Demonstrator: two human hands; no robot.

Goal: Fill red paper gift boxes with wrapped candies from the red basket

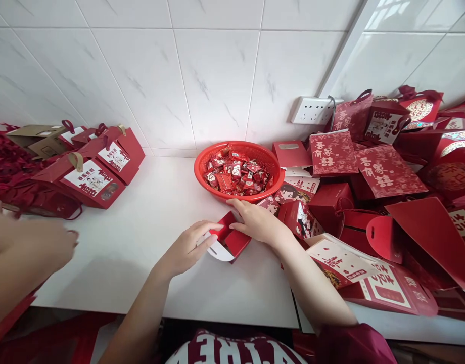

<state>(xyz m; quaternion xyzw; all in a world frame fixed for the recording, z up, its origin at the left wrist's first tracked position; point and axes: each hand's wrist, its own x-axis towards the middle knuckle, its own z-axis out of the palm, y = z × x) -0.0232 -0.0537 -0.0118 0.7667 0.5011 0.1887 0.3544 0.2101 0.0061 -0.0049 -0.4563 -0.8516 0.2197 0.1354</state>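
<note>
A small red gift box (238, 241) sits on the counter in front of me, its top open and a white-lined flap (219, 251) folded out toward me. My left hand (190, 246) has its thumb and fingers at the box's left side, by the flap. Across from it, my right hand (257, 221) holds the box's right side, thumb at the opening and forefinger stretched along the far edge, close to the basket. Just behind stands a red plastic basket (277, 186) full of red-wrapped candies (236, 172). Parts of the box are hidden under my fingers.
At left, another person's blurred hand (31, 242) reaches over the white counter (172, 202), near red handled gift boxes (92, 182). Many red boxes and bags (333, 154) crowd the right side. A power strip (312, 110) is against the tiled wall.
</note>
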